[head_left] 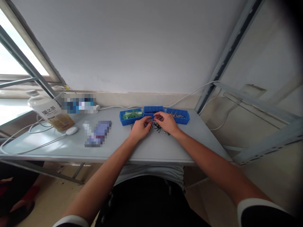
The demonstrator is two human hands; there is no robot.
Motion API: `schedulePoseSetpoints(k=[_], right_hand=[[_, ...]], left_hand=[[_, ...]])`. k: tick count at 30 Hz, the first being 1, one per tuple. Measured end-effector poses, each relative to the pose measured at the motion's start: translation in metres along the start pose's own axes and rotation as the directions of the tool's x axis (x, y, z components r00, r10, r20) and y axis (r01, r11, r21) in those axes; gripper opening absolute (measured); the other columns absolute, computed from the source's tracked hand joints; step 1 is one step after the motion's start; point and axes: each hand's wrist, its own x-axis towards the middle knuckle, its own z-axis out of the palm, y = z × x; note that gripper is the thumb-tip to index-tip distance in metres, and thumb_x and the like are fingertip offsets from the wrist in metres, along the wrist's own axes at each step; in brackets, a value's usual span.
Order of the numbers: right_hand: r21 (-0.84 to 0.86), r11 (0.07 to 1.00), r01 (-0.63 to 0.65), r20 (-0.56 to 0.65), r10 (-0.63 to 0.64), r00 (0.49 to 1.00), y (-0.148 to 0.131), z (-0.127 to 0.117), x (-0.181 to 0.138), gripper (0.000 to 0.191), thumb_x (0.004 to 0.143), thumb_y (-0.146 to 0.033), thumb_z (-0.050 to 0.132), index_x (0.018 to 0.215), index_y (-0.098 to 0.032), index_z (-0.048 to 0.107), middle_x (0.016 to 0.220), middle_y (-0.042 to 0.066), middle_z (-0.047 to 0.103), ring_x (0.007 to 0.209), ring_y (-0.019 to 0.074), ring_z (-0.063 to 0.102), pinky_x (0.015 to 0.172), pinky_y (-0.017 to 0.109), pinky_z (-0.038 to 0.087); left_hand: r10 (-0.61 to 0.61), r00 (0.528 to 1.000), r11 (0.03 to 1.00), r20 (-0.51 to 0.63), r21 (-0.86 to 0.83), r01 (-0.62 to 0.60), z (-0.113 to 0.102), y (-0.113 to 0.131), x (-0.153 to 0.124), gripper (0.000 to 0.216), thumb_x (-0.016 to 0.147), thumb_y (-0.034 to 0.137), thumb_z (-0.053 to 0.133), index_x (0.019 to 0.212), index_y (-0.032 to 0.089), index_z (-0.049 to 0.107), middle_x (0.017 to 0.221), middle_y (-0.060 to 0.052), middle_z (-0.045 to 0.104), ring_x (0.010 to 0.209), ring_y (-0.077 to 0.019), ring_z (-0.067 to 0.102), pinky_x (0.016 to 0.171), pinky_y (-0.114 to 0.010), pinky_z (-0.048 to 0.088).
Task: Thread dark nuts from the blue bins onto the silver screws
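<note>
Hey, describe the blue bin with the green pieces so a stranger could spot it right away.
On the pale grey table, near the wall behind it, three blue bins stand in a row. Look for the leftmost bin, just beyond the person's left hand. Its green pieces set it apart: the rightmost bin holds slim silvery pieces.

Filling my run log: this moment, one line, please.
left hand: by loose parts | right hand: by same parts | grip: unclear | beyond: blue trays | left tray: green pieces | right tray: silvery pieces
</note>
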Motion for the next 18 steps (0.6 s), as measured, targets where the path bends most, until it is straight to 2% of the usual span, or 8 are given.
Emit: schedulePoseSetpoints(k=[3,5,10,12,15,18], right_hand=[[0.093,0.996,-0.004,-0.017,0.005,1.0,-0.007,-0.001,-0.001,0.022,0.089,-0.021,0.069,0.111,-0.019,0.075,0.099,0.007,0.079,0.088,0.0196,0.074,0.079,0.031,0.06],[0.117,0.993,0.033,-0.002,-0.033,0.999,-0.01,-0.002,-0.002,0.022,0.09,-0.022,0.068,0.111,-0.02,0.075,0.102,0.007,0.078,0.091,0.0201,0.074,0.08,0.032,0.061],[0.144,0.981,0.127,0.026,-0.132,0.991,-0.013,-0.002,-0.004,0.02,0.089,-0.024,0.069,0.108,-0.021,0.074,0.104,0.007,0.076,0.093,0.0201,0.073,0.08,0.032,0.062],[0.155,0.978,0.138,0.026,-0.143,0.989,-0.015,-0.002,-0.005,0.019,0.089,-0.025,0.069,0.106,-0.02,0.073,0.105,0.008,0.075,0.093,0.0201,0.072,0.078,0.032,0.062],[0.158,0.98,0.119,0.022,-0.124,0.992,-0.018,-0.002,-0.005,0.019,0.088,-0.028,0.071,0.105,-0.02,0.074,0.104,0.008,0.075,0.093,0.0206,0.073,0.075,0.031,0.061],[0.157,0.987,0.033,-0.009,-0.032,0.999,-0.02,-0.002,-0.005,0.022,0.09,-0.033,0.07,0.108,-0.02,0.074,0.102,0.008,0.076,0.092,0.0207,0.073,0.074,0.031,0.06]], left_hand=[[-0.009,1.0,1.0,0.005,-0.028,0.01,0.0,0.001,0.0,0.044,0.093,0.026,0.058,0.136,0.022,0.068,0.103,-0.003,0.082,0.068,-0.0191,0.068,0.078,-0.033,0.055],[-0.003,1.0,0.999,0.007,-0.043,0.004,-0.001,0.001,0.0,0.045,0.093,0.026,0.057,0.136,0.022,0.069,0.104,-0.003,0.082,0.073,-0.0207,0.071,0.08,-0.034,0.056],[-0.007,1.0,0.986,0.002,-0.164,0.007,-0.001,-0.003,0.004,0.038,0.097,0.033,0.056,0.127,0.023,0.077,0.123,-0.004,0.078,0.111,-0.0275,0.073,0.098,-0.037,0.054],[-0.022,1.0,0.97,-0.003,-0.242,0.021,-0.001,-0.007,0.005,0.037,0.096,0.037,0.059,0.125,0.023,0.078,0.126,-0.005,0.077,0.117,-0.0283,0.071,0.103,-0.038,0.053],[-0.059,0.997,0.944,-0.047,-0.327,0.04,-0.001,-0.01,0.007,0.035,0.094,0.042,0.063,0.119,0.022,0.079,0.123,-0.007,0.078,0.116,-0.0279,0.072,0.102,-0.037,0.054],[-0.094,0.994,0.923,-0.047,-0.38,0.07,-0.001,-0.01,0.007,0.033,0.09,0.044,0.069,0.11,0.02,0.079,0.111,-0.008,0.081,0.104,-0.0269,0.075,0.095,-0.037,0.057]])
